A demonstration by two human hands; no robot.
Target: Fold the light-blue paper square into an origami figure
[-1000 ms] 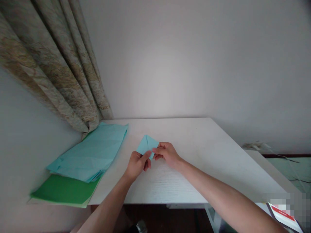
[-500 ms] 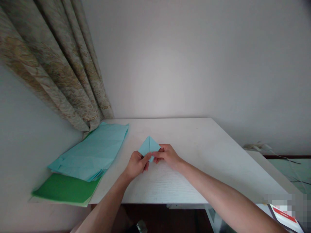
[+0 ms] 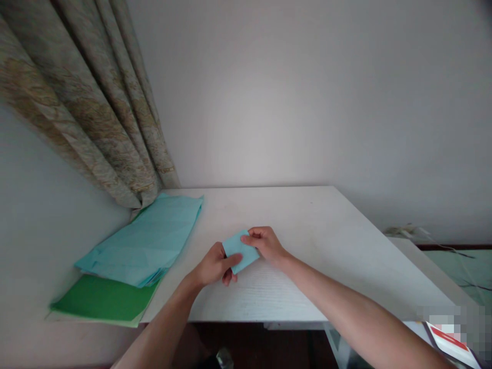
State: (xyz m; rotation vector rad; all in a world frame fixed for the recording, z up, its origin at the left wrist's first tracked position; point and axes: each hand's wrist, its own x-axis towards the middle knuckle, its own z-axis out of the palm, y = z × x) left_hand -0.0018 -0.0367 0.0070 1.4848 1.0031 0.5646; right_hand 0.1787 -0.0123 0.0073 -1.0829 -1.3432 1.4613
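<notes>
Light-blue paper, folded small (image 3: 241, 249), is pinched between both hands, over the near half of the table (image 3: 303, 230), left of its middle. Left hand (image 3: 212, 264): clamped on the paper's near-left side, thumb flat across the top face, a couple of fingertips showing below the near edge, the rest hidden behind. Right hand (image 3: 266, 244): clamped on the far-right side, thumb on the top face by the upper corner, fingers curled, partly behind the sheet. Hands are close but not touching, one each side of the paper. Paper reads as a tilted four-sided piece, plain face up; can't tell whether its underside touches the table. Forearms come in from the near edge, the right one crossing the right half of the tabletop. Left of the hands, well apart from them: a stack of larger light-blue sheets (image 3: 146, 241), lying at an angle on top of green sheets (image 3: 105, 300), which stick out at the near-left corner. Behind the stack, a patterned curtain (image 3: 96, 102) hangs down to the table's far-left corner. Pale wall (image 3: 261, 102) runs along the back edge. Far right, past the table's edge: some thin cables (image 3: 449, 249). Bottom right: a red-and-white item (image 3: 448, 335), partly pixelated.
</notes>
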